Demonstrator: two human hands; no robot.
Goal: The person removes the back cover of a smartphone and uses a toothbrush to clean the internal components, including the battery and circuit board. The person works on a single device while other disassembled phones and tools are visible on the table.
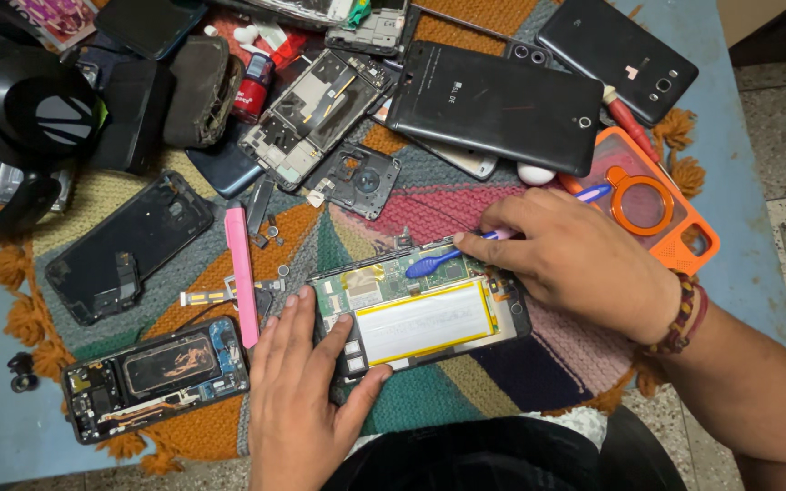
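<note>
An opened phone (420, 309) lies on a colourful woven mat (338, 236), its white-and-yellow battery and green circuit board exposed. My left hand (307, 395) holds the phone's near-left corner, thumb against its lower edge. My right hand (575, 259) grips a blue toothbrush (438, 262), whose bristled head rests on the circuit board near the phone's top edge. A beaded bracelet sits on my right wrist.
Another opened phone (156, 377) lies at the lower left, a pink pry tool (241, 273) beside it. Black back covers (493, 105), a bare phone frame (316, 114), an orange case with a ring (652, 200), black headphones (20, 118) and small screws crowd the mat.
</note>
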